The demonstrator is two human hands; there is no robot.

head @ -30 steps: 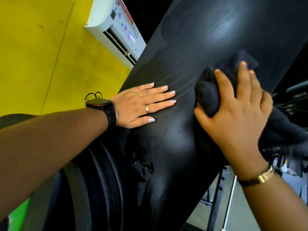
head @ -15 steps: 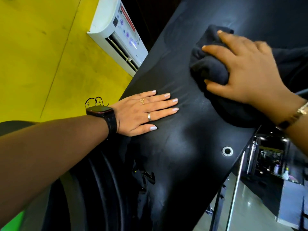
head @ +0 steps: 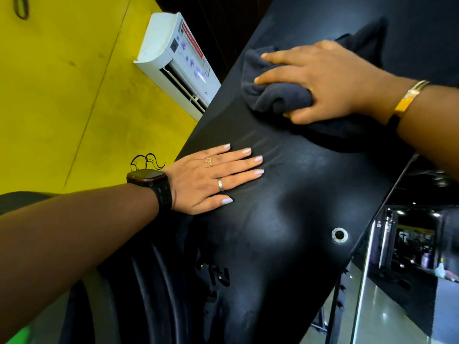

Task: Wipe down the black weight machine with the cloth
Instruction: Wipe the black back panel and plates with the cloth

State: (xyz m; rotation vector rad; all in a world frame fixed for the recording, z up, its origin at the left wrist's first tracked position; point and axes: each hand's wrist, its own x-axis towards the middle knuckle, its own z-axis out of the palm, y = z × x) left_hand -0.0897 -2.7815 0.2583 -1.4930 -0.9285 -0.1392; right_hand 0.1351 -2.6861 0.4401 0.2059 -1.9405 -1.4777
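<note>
STEP: wiping | we brace left hand (head: 211, 178) flat, fingers straight, on black weight machine (head: 285, 219) | right hand (head: 330, 80) bunches cloth (head: 278, 95) for pressure

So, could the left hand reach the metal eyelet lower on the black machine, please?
Probably yes: the left hand lies flat on the machine, and only bare black surface separates it from the eyelet.

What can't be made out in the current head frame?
- cloth: head view, its middle is under the right hand; its dark edges merge with the panel.
- black weight machine: head view, cut off by the top and bottom edges; the left hand covers a patch.
- air conditioner label: head view, print too small to read.
- lettering low on the machine: head view, too dark and blurred.
</note>
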